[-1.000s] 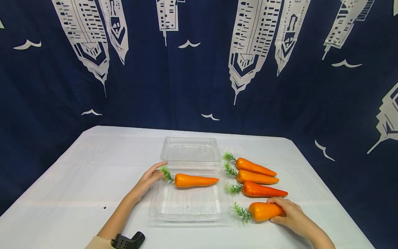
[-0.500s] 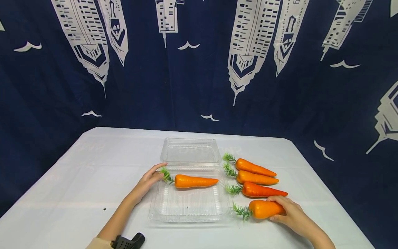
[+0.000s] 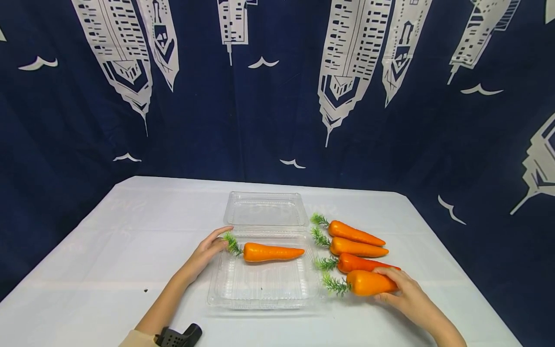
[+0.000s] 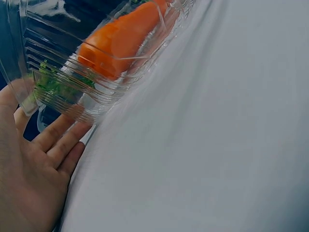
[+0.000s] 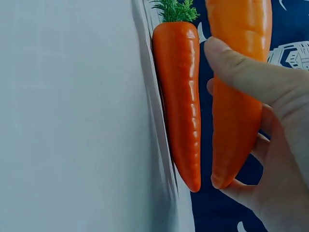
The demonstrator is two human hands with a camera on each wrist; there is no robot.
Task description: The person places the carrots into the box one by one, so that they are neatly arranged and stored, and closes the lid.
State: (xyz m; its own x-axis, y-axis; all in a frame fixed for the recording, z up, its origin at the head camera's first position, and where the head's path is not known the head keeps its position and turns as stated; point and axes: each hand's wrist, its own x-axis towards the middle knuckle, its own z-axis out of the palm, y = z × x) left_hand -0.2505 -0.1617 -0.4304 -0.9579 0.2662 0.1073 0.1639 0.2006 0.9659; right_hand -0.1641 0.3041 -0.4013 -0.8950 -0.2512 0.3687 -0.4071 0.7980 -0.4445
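Observation:
My right hand [image 3: 405,295] grips the nearest orange carrot [image 3: 368,283], which partly covers a redder carrot [image 3: 357,263] just behind it. In the right wrist view, thumb and fingers of the right hand [image 5: 270,111] wrap round the orange carrot [image 5: 236,111], beside the redder carrot [image 5: 181,96]. My left hand [image 3: 204,255], fingers extended, touches the left rim of a clear hinged container [image 3: 264,289]. Inside it, towards the back, lies an orange carrot [image 3: 270,252], its green top near those fingers. The left wrist view shows the left hand [image 4: 53,159] against the container's side [image 4: 96,104].
Two more orange carrots [image 3: 355,233] [image 3: 357,247] lie right of the container, behind the redder one. The container's lid [image 3: 265,210] is folded back on the white table [image 3: 130,250]. A dark blue patterned cloth [image 3: 269,106] hangs behind; a small dark speck [image 3: 146,290] lies at left.
My right hand has brought its carrot up and away from the table's front, closer to the redder carrot. The left hand and the container have stayed in place.

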